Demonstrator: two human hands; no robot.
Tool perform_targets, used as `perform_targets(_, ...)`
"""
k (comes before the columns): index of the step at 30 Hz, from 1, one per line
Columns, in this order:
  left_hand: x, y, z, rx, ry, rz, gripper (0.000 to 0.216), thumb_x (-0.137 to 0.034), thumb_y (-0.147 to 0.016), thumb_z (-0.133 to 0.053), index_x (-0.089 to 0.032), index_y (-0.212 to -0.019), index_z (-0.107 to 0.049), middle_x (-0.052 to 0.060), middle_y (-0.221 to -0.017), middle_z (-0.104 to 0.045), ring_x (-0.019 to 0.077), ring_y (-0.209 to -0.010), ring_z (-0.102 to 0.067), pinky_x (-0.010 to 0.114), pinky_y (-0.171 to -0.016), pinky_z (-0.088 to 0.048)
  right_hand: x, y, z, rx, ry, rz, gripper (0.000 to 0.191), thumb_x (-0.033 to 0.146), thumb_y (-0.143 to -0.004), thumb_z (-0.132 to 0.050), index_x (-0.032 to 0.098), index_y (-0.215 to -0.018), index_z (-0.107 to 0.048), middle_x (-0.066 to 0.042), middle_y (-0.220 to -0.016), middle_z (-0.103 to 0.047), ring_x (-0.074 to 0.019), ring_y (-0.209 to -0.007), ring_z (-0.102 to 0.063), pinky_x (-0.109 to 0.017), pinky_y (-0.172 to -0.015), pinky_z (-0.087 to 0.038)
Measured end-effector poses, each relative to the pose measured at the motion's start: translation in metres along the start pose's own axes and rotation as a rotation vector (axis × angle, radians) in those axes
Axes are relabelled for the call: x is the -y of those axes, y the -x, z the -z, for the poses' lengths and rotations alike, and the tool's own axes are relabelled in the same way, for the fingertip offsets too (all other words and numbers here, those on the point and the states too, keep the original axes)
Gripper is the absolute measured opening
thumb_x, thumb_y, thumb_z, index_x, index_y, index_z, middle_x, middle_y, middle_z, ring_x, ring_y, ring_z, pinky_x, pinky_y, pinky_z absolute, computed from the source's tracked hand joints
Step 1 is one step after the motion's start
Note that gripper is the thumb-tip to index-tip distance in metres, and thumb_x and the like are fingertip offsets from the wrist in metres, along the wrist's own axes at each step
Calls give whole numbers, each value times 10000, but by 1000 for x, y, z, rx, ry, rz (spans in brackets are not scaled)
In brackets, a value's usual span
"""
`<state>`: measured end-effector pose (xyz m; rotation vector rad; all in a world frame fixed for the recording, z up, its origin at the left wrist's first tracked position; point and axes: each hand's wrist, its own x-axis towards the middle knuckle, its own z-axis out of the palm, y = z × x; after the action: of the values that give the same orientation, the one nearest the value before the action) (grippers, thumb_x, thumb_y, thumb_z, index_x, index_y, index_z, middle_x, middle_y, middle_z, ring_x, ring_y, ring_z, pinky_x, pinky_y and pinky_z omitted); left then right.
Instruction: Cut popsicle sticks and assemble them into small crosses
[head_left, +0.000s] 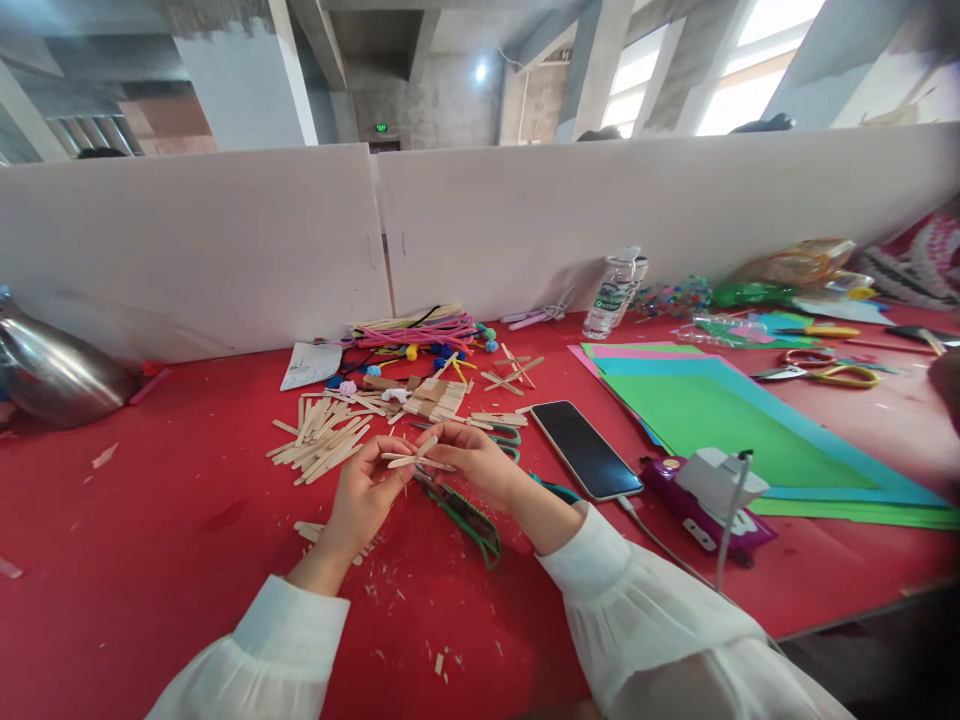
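Note:
Between my two hands, just above the red table, are crossed wooden craft sticks [409,461]. My left hand [365,490] pinches them from the left, fingers closed. From the right, my right hand [472,462] pinches the same sticks with thumb and fingers. A green utility knife [469,520] lies on the table below my right hand. Behind my hands is a loose pile of craft sticks [321,437], and a few short pieces lie by my left wrist. Green-handled scissors [504,437] are partly hidden behind my right hand.
A phone [586,448] on a cable lies right of my hands, near a purple power strip [690,510]. Coloured paper [735,420], scissors [817,370] and a water bottle [613,295] sit farther right. A metal kettle [64,365] stands left; a white partition [195,250] runs behind.

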<state>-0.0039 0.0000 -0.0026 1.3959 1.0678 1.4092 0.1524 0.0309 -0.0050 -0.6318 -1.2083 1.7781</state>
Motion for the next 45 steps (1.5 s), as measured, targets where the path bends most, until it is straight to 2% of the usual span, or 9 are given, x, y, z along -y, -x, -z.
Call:
perform_targets(8, 2, -1, -3, -9, 166, 106, 160, -277, -620, -716, -173, -701, -625, 1, -704, -618, 126, -684, -549, 233, -678, -430, 3, 0, -3, -35, 13, -31, 275, 333, -580, -753, 153, -730, -609, 31, -610, -599, -54, -474, -490, -189, -465, -378)
perform_targets(14, -1, -1, -3, -35, 194, 94, 168, -255, -600, -727, -168, -695, -620, 8, -710, -641, 129, -677, -566, 244, -679, -438, 4, -1, -2, -39, 57, -46, 261, 337, -589, -739, 155, -715, -601, 56, -532, -552, -42, -402, -440, -183, -404, -334)
perform_targets(24, 1, -3, -2, -85, 253, 91, 140, -198, -598, -719, -175, -687, -613, 8, -751, -649, 140, -749, -591, 267, -762, -452, 1, -1, -2, -98, 58, -13, 303, 359, -595, -737, 166, -791, -611, 19, -709, -601, -65, -558, -514, -199, -522, -388)
perform_targets(28, 2, -5, -1, -141, 273, 75, 129, -184, -594, -715, -171, -666, -609, -2, -825, -636, 104, -743, -562, 217, -725, -440, -2, -3, 1, -161, 239, 80, 301, 333, -632, -714, 171, -859, -604, -1, -765, -609, -98, -657, -542, -229, -609, -411)
perform_targets(32, 2, -7, -1, -181, 278, 68, 132, -188, -580, -713, -167, -655, -607, -2, -828, -623, 104, -740, -554, 223, -722, -440, -6, -4, 1, -121, 370, 107, 337, 360, -661, -685, 176, -913, -556, -22, -801, -600, -136, -702, -559, -276, -644, -434)
perform_targets(37, 2, -7, -1, -226, 322, 76, 150, -193, -577, -710, -161, -642, -579, -22, -725, -600, 89, -687, -532, 212, -691, -426, -5, 0, -3, -199, 793, 390, 226, 282, -691, -658, 187, -872, -561, -69, -976, -535, -174, -870, -522, -301, -734, -429)
perform_targets(41, -1, -6, -3, -250, 352, 131, 193, -226, -552, -722, -155, -639, -565, -33, -665, -583, 83, -628, -522, 204, -628, -419, -2, 5, -7, -203, 988, 528, 128, 230, -730, -615, 189, -838, -560, -62, -914, -539, -180, -885, -503, -306, -765, -420)
perform_targets(45, -1, -6, -3, -241, 388, 216, 217, -228, -537, -730, -155, -613, -541, -40, -626, -582, 86, -598, -524, 207, -600, -423, -2, 4, -8, -212, 1032, 534, 70, 248, -750, -608, 185, -744, -580, -41, -822, -550, -172, -837, -512, -300, -763, -412)
